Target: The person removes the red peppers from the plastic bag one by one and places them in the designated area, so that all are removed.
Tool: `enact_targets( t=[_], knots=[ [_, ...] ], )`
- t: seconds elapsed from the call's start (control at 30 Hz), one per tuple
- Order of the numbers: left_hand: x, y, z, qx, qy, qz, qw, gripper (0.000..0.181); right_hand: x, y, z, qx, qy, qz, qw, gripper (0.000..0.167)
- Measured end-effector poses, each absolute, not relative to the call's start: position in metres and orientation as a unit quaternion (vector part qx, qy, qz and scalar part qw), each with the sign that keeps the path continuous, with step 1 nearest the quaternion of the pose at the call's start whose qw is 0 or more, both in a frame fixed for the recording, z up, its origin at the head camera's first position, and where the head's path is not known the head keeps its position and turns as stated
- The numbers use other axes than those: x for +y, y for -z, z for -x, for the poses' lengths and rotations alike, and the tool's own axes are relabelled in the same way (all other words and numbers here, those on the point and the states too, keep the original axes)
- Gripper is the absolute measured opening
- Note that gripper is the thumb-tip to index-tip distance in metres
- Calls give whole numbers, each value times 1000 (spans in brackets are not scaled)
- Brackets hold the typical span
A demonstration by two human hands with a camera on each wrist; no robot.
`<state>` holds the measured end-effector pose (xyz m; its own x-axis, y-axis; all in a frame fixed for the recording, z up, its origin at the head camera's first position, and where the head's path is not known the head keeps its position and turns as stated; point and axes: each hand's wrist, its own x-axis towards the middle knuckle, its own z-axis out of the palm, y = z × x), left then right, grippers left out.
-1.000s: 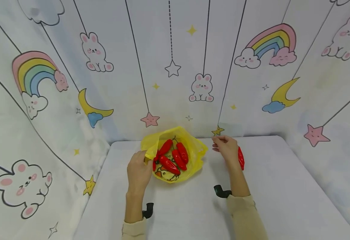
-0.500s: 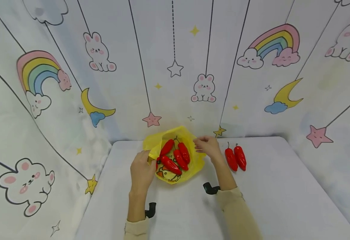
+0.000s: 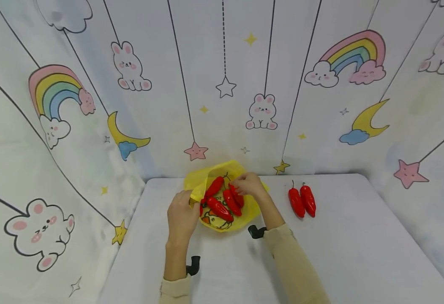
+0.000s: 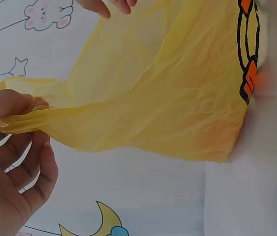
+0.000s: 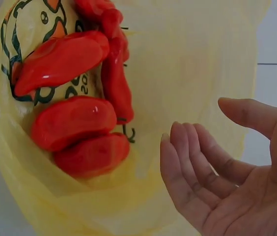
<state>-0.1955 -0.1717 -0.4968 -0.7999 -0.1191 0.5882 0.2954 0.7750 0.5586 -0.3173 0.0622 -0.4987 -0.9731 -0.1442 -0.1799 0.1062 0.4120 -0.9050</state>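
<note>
My left hand point(image 3: 183, 214) pinches the yellow plastic bag point(image 3: 249, 213) by its rim point(image 4: 18, 121); my right hand point(image 3: 249, 184), thumb and fingers apart, hovers above red chilli peppers point(image 3: 220, 210) inside; two more point(image 3: 296, 202) lie on the worktop point(image 3: 358, 253)

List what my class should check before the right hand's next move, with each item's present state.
1. Left hand pinching the bag by its rim: ok.
2. Bag mouth open: ok.
3. Right hand empty: ok.
4. Its fingers touching the peppers inside: not ok; there is a gap.
5. Every pepper bagged: not ok; two peppers lie on the table.
6. Exact count inside: cannot tell; some are partly hidden.
</note>
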Motion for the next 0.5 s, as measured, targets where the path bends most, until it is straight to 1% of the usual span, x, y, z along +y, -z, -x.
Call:
enact_targets(
  t=[0.2, 0.4, 0.5],
  knots=[
    [-172, 496, 195, -891, 330, 45, 309, 23, 50, 504, 325, 829, 539, 22, 144, 31],
    [-173, 498, 197, -891, 334, 44, 305, 21, 39, 510, 331, 815, 547, 30, 189, 36],
    [-173, 499, 197, -892, 333, 44, 303, 21, 33, 512, 332, 819, 541, 30, 190, 38]
  ],
)
